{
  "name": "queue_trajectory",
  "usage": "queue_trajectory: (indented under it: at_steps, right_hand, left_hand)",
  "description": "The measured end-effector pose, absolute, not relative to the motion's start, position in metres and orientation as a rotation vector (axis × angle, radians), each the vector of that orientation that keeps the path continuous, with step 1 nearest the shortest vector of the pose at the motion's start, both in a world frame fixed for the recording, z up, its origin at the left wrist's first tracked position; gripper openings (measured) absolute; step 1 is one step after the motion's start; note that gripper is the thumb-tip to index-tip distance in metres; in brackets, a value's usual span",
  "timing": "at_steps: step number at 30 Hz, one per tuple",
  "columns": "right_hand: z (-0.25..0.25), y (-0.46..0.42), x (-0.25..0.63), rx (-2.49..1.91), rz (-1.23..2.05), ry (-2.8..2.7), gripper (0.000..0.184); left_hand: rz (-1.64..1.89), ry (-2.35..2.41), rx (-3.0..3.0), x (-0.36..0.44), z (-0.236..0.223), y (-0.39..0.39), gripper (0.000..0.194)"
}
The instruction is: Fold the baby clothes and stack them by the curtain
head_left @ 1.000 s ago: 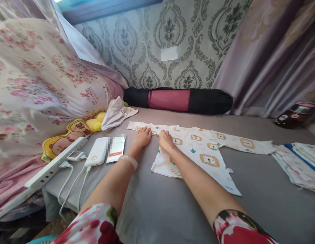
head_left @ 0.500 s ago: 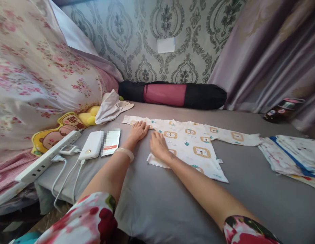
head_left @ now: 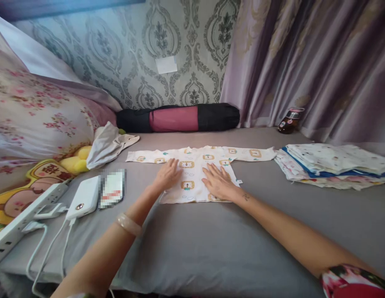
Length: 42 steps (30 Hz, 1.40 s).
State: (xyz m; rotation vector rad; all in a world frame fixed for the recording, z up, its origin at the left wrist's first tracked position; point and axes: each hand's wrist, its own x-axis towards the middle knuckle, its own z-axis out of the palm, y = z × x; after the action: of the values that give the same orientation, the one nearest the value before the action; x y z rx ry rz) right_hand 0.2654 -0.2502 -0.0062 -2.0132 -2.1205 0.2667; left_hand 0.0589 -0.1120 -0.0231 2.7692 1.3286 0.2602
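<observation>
A small white long-sleeved shirt [head_left: 195,174] printed with lion faces lies flat on the grey sheet, both sleeves stretched out sideways. My left hand [head_left: 169,174] rests on the shirt's left side, fingers extended just below the left sleeve. On the right half of the body, my right hand [head_left: 219,182] lies flat with its fingers spread. Neither hand grips the cloth. Beside the right cuff is a stack of folded clothes [head_left: 332,163], white and printed, with a blue layer showing.
Left of the shirt lie a phone [head_left: 112,188], a white power bank [head_left: 83,198] with cables and a power strip [head_left: 30,217]. A pale cloth [head_left: 107,145] and yellow plush [head_left: 77,160] sit behind them. Along the wall is a black-and-pink roll bag [head_left: 176,118]; a dark bottle [head_left: 290,121] stands right.
My view has swung right. My left hand has left the left sleeve for the shirt's body. My right hand has moved right across the shirt and spread open. The shirt's hem now lies straighter.
</observation>
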Motion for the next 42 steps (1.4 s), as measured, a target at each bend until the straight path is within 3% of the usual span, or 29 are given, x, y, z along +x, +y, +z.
queue_trajectory:
  at_steps: [3,11,20,26,31,34,40,42]
  right_hand:
    - [-0.017,-0.257,0.283,-2.107,0.213,-2.085,0.058]
    - [-0.028,-0.262,0.28,-2.11,0.123,-2.045,0.059]
    - [-0.033,-0.263,0.28,-2.094,0.088,-1.993,0.057]
    - [-0.03,-0.267,0.279,-2.061,0.11,-1.99,0.058]
    - [-0.027,-0.265,0.28,-2.046,0.13,-1.981,0.058]
    - [-0.025,-0.266,0.28,-2.026,0.166,-1.978,0.057]
    - [-0.014,-0.285,0.295,-1.818,0.454,-2.106,0.06]
    - [-0.006,-0.285,0.314,-1.637,0.577,-2.191,0.051]
  left_hand:
    - [0.198,1.082,2.791,0.08,-0.033,-0.134,0.061]
    - [0.172,1.026,2.856,0.121,-0.036,-0.126,0.054]
    - [0.119,1.314,2.663,0.198,-0.031,-0.088,0.055]
    - [0.153,1.504,2.688,0.239,-0.023,-0.083,0.046]
    - [0.403,1.086,2.844,0.267,-0.027,-0.09,0.036]
    - [0.403,0.842,2.797,0.277,-0.04,-0.09,0.039]
    - [0.383,0.845,2.719,0.278,-0.049,-0.09,0.053]
    - [0.38,0.871,2.712,0.277,-0.045,-0.095,0.058]
